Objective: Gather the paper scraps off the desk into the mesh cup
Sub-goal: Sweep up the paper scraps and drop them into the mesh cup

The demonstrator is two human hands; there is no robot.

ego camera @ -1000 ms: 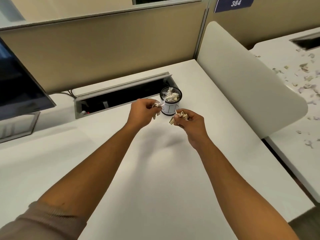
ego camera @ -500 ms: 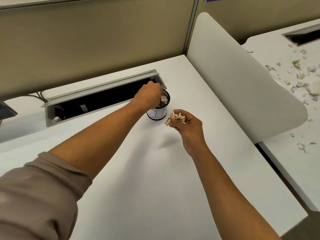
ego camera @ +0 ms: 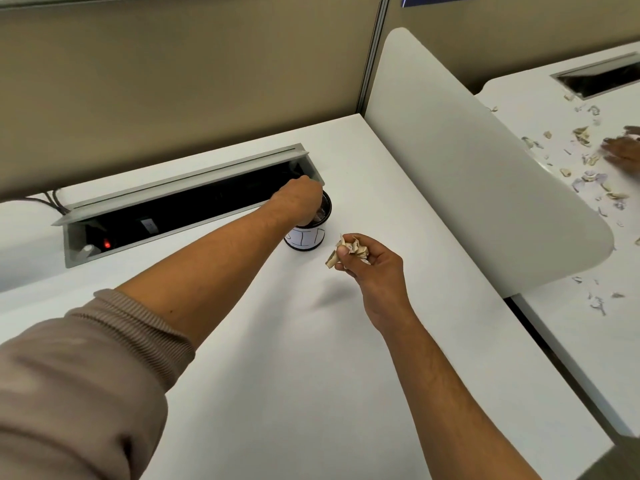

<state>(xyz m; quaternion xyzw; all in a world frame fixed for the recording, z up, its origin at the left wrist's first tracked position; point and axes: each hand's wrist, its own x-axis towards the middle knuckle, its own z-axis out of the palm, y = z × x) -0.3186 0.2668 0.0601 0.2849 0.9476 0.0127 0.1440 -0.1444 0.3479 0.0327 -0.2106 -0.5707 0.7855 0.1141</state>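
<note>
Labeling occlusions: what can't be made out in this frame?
- Cup contents: head view, left hand covers the mouth.
- Left hand's fingers: turned down into the cup, so grip unknown.
- Label on the cup: too small to read.
- Other person's hand over the scraps: blurred, cut by right edge.

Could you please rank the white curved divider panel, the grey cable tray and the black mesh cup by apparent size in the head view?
1. White curved divider panel
2. Grey cable tray
3. Black mesh cup, partly hidden by the left hand

Open grey cable tray far left, white curved divider right, beige partition wall behind
</note>
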